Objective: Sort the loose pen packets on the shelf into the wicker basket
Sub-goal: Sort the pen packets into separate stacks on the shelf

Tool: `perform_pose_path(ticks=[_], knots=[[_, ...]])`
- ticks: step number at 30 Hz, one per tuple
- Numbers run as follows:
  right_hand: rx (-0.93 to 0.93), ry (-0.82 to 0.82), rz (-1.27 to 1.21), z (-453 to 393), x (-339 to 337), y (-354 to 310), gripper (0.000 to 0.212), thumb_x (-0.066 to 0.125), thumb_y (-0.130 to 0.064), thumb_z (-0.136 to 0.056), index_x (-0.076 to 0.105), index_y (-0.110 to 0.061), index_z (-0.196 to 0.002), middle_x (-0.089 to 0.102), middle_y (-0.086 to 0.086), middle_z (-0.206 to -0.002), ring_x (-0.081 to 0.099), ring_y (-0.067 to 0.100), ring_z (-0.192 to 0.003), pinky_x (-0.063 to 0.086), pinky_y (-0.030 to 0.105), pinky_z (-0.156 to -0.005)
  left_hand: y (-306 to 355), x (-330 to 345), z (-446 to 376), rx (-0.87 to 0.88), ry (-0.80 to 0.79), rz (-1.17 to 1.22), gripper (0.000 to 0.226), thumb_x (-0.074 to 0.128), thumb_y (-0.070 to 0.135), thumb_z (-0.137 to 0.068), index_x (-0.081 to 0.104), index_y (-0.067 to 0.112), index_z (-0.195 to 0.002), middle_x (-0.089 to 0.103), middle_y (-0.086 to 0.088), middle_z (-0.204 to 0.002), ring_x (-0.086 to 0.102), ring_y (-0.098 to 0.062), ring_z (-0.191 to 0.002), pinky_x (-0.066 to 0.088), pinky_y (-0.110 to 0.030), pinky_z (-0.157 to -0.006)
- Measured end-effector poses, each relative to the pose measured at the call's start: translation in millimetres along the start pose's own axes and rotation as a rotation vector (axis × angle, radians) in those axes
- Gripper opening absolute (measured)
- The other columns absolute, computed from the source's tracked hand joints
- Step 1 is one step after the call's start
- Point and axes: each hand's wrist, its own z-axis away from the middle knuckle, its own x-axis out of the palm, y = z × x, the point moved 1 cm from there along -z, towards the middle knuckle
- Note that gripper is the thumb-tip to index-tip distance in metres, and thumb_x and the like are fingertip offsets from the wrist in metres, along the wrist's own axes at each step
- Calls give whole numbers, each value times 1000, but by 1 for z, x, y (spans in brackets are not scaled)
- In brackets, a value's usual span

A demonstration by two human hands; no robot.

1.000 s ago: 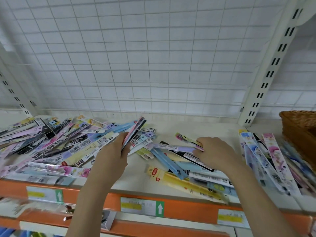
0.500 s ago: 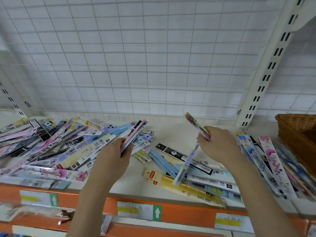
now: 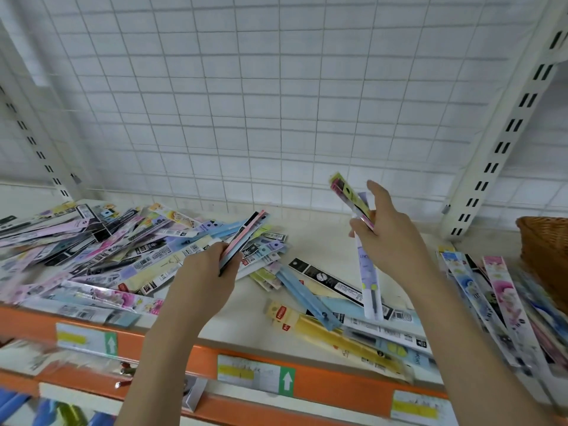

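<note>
Gripping slim pastel pen packets (image 3: 370,269), both hands' fingers (image 3: 356,224), above the shelf (image 3: 319,229).

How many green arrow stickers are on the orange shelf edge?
2. One green arrow sticker sits on the orange shelf edge at left; the other is near the middle. The right-hand label shows none, though it is cut off.

Shelf (image 3: 310,229): big heap (image 3: 92,250) of packets on its left part, smaller scatter (image 3: 338,305) centre-front, another pile (image 3: 504,305) right. Basket (image 3: 544,250) far right, apparently touching that pile. Grid panel (image 3: 246,103) behind. Both hands above the shelf, between heap and right pile.
</note>
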Motion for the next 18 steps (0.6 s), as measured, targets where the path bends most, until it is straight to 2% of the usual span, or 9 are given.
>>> perform_pose_path(ticks=[2, 3, 4, 5, 7, 10, 12, 16, 18], knots=[[28, -32, 62, -1, -2, 2, 59, 47, -27, -95, 19, -21, -147, 69, -3, -92, 58, 28, -93, 49, 41, -79, 4, 2, -1, 4, -5, 4, 24, 47, 27, -95, 46, 16, -74, 42, 2, -51, 40, -13, -45, 25, -23, -44], [20, -43, 100, -1, -3, 4, 45, 47, -28, -96, 34, -21, -139, 66, -4, -86, 57, 29, -91, 48, 38, -75, 7, 3, -1, 11, -7, 7, 25, 48, 27, -95, 44, 18, -72, 41, 2, -51, 39, -12, -46, 24, -22, -44], [9, -35, 125, -1, -4, 8, 24, 46, -29, -96, 50, -21, -118, 61, -7, -75, 56, 29, -85, 45, 35, -69, 10, 5, -1, 20, -14, 11, 27, 49, 28, -94, 43, 19, -69, 41, 3, -52, 39, -11, -46, 23, -21, -44], [9, -28, 119, 0, -7, 9, 13, 45, -30, -96, 54, -21, -94, 54, -11, -65, 53, 27, -78, 41, 32, -63, 13, 7, -1, 30, -26, 11, 29, 51, 30, -93, 42, 20, -68, 40, 3, -52, 38, -10, -47, 23, -21, -44], [-6, -19, 72, 5, -7, 14, 26, 45, -31, -97, 46, -20, -73, 47, -12, -56, 50, 23, -68, 37, 31, -59, 19, 9, -2, 43, -57, -3, 29, 58, 36, -88, 42, 22, -69, 42, 4, -56, 39, -9, -51, 24, -20, -46], [-6, 24, -70, 8, -9, 21, 24, 44, -31, -97, 44, -24, -75, 59, -10, -61, 61, 12, -64, 44, 29, -57, 24, 14, -5, 55, -58, -10, 21, 60, 32, -88, 46, 17, -82, 43, 6, -64, 40, -9, -58, 24, -17, -48], [-2, 34, -131, 9, -11, 22, 24, 42, -29, -98, 41, -28, -74, 61, -8, -63, 60, 2, -60, 40, 22, -53, 25, 17, -7, 59, -36, 4, 16, 55, 26, -91, 46, 15, -85, 41, 6, -66, 39, -11, -61, 25, -16, -49], [-44, -11, -77, 10, -12, 22, 10, 45, -33, -96, 37, -31, -92, 53, -3, -61, 57, 21, -55, 45, 34, -54, 28, 21, -8, 60, -29, 10, 16, 51, 22, -94, 45, 13, -83, 40, 5, -63, 37, -5, -56, 22, -17, -47], [-27, -93, 45, 9, -12, 20, 23, 54, -37, -92, 33, -31, -101, 48, -5, -66, 51, 19, -61, 37, 31, -54, 27, 21, -7, 63, -46, -4, 16, 52, 22, -93, 45, 13, -82, 40, 5, -63, 37, -5, -55, 22, -18, -46]])
